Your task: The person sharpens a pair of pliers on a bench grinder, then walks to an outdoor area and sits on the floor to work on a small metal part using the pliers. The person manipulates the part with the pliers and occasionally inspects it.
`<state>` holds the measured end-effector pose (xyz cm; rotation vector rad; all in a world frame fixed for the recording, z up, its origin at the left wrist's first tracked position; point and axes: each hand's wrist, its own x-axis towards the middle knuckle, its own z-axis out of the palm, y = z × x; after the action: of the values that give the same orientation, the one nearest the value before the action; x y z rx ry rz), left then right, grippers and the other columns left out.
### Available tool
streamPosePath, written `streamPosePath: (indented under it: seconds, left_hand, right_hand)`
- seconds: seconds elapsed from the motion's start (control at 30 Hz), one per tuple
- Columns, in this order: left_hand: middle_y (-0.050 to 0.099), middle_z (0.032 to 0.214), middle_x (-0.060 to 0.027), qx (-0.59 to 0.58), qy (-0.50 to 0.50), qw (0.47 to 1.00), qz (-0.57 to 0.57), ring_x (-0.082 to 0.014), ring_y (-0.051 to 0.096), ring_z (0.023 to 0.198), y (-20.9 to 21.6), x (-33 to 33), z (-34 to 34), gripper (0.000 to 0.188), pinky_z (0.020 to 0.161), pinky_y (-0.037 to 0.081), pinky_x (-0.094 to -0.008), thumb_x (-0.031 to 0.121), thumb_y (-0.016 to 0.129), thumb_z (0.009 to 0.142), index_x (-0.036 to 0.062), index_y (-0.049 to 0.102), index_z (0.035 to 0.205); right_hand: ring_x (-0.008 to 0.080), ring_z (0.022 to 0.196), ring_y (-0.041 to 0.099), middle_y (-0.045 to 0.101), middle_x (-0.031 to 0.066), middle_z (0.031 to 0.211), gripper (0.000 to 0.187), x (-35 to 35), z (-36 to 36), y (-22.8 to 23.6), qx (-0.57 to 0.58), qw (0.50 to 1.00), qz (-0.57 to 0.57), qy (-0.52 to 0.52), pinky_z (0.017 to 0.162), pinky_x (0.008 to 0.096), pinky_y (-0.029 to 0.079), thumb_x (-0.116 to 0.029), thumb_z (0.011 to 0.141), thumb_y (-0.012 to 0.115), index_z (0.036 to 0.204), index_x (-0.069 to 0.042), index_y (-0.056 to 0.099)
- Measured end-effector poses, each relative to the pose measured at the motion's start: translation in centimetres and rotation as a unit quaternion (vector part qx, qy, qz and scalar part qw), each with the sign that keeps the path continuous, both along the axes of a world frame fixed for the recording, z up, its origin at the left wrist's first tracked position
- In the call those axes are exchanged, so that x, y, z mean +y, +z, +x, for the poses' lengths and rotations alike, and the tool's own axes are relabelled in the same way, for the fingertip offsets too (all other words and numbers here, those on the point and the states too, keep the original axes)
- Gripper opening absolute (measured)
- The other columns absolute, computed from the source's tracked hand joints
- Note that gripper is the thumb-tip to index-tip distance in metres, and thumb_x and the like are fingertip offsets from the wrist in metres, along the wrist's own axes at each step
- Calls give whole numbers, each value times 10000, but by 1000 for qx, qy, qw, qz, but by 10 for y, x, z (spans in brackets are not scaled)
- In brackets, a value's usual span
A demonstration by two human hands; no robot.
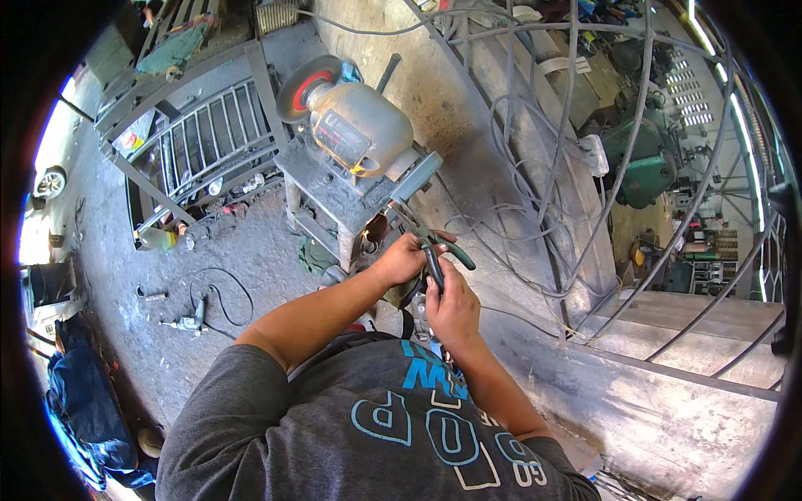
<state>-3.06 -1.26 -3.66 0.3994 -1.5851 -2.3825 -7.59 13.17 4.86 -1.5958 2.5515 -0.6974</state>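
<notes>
A bench grinder (368, 125) with a tan, dusty body stands in front of me. A dark round wheel with a red centre (307, 90) is on its left end, and a grey grinding wheel (417, 177) on its right. My left hand (401, 261) is closed round a pair of pliers (458, 253) with dark handles, just below the grey wheel. My right hand (454, 307) grips a handle of the same pliers from the right. The jaws point up toward the wheel's lower edge. What they hold is too small to make out. An orange glow shows beside the wheel.
The grinder sits on a metal stand (347, 242). A corded power tool (194, 317) lies on the floor at left, near a barred metal frame (209, 125). Cables (510, 225) hang along the wall at right, beside curved metal bars (639, 108) and a green machine (642, 159).
</notes>
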Motion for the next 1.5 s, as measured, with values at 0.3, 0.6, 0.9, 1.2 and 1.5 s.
streamPosePath:
  seconds: [0.3,0.6,0.9,1.2,1.5]
  left_hand:
    - [673,1108,-64,9,-12,1000,-1,-142,581,1052,-9,0,0,271,971,454,-319,148,567,1004,-4,641,1216]
    - [675,1104,-67,-2,-14,1000,7,-148,590,1061,-8,-1,0,264,983,453,-325,123,562,995,-4,642,1213]
    - [685,1103,-77,-14,20,1000,-16,-159,605,1072,-19,4,2,260,1002,447,-330,101,573,982,-8,644,1208]
    - [693,1122,-73,-47,31,997,-61,-151,608,1085,-29,3,6,248,1018,454,-333,105,584,985,-5,649,1197]
    - [703,1068,-51,-59,36,997,-44,-122,608,1012,-30,3,10,229,944,479,-310,130,614,985,2,662,1169]
  right_hand:
    - [397,896,686,681,221,1057,388,0,-4,1,-26,999,-30,-2,768,462,546,-172,924,633,1263,2,556]
    - [398,897,689,683,239,1045,368,-1,-12,3,-40,998,-38,-5,771,448,553,-151,913,643,1237,14,582]
    - [390,908,693,687,232,1060,337,-2,-15,2,-75,996,-52,-10,788,431,555,-132,930,629,1231,16,592]
    - [381,914,694,688,229,1059,323,-1,-21,-2,-80,995,-55,-21,783,421,551,-147,942,623,1219,16,600]
    - [383,931,688,683,231,1073,309,0,-23,-6,-86,994,-58,-25,802,423,544,-157,955,610,1212,14,607]
